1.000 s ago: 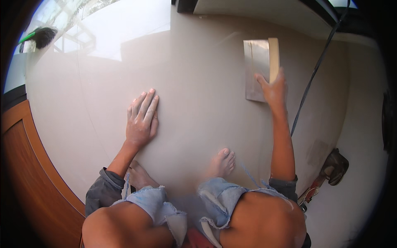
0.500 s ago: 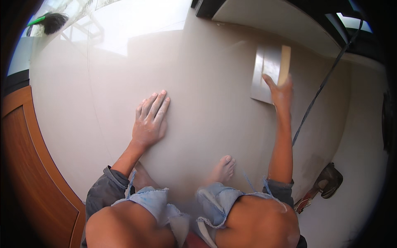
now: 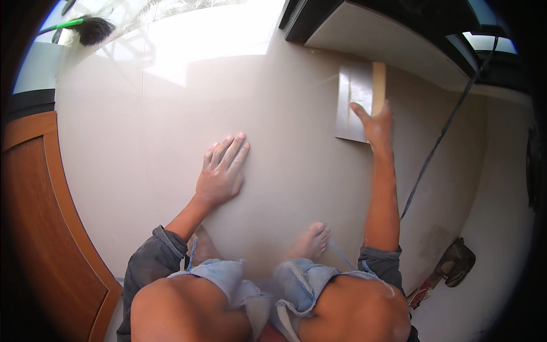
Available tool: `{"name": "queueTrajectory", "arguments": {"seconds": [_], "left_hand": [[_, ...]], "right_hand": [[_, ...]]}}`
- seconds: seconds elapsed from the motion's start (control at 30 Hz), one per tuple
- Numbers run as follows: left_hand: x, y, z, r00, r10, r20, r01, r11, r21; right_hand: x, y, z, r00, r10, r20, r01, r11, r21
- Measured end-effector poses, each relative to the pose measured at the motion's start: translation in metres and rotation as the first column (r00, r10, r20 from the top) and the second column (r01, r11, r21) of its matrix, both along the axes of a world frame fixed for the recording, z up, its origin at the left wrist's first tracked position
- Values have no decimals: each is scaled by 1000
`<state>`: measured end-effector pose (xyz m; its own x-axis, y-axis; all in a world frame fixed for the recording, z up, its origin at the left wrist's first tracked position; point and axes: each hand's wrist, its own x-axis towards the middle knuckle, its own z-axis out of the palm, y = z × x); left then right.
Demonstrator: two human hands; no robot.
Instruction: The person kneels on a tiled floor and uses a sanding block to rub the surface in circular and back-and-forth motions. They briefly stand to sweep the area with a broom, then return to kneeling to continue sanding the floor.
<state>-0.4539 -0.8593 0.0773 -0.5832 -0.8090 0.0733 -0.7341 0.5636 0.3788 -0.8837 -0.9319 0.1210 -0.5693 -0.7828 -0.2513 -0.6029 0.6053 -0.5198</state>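
My right hand (image 3: 378, 126) grips a wide scraper with a flat metal blade (image 3: 354, 102) and a pale wooden edge (image 3: 378, 85). Its thumb presses along the metal face, while the other fingers are hidden behind the wooden edge. The blade rests at or just above the smooth beige floor (image 3: 285, 176), near the dark-framed ledge. On the left, my left hand (image 3: 221, 171) lies palm down on the floor, dusty fingers stretched out, holding nothing. Both forearms reach forward past my bent knees and bare feet.
A wooden door panel (image 3: 57, 228) borders the left side. A black-bristled broom (image 3: 94, 31) with a green handle is at the far left. A dark cable (image 3: 436, 142) runs down the right, and a dusty tool (image 3: 453, 263) lies at lower right. The ledge (image 3: 387, 43) overhangs at the far right.
The view has shifted a little. In it, the right hand and scraper appear slightly further left and my left hand slightly further right, still flat on the floor. The grip is unchanged.
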Motion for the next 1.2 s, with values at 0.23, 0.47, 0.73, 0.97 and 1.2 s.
{"name": "queueTrajectory", "arguments": {"seconds": [0.23, 0.47, 0.73, 0.97, 1.2], "left_hand": [[1, 2, 5, 1000, 9, 19, -10, 1000, 27], [-12, -3, 12, 1000, -10, -10, 10, 1000, 16], [-5, -3, 6, 997, -19, -78, 17, 1000, -20], [-7, -5, 11, 996, -19, -85, 18, 1000, -11], [-8, -8, 11, 996, -11, -87, 12, 1000, 13]], "right_hand": [[87, -15, -4, 999, 9, -34, -9, 1000, -22], [96, -9, -13, 999, -16, 48, 24, 984, -176], [104, 16, 83, 906, 383, -182, -393, 919, -21], [31, -21, 22, 479, 625, -617, -795, 607, -2], [73, -59, -1, 488, 578, -654, -757, 654, 13]]}}
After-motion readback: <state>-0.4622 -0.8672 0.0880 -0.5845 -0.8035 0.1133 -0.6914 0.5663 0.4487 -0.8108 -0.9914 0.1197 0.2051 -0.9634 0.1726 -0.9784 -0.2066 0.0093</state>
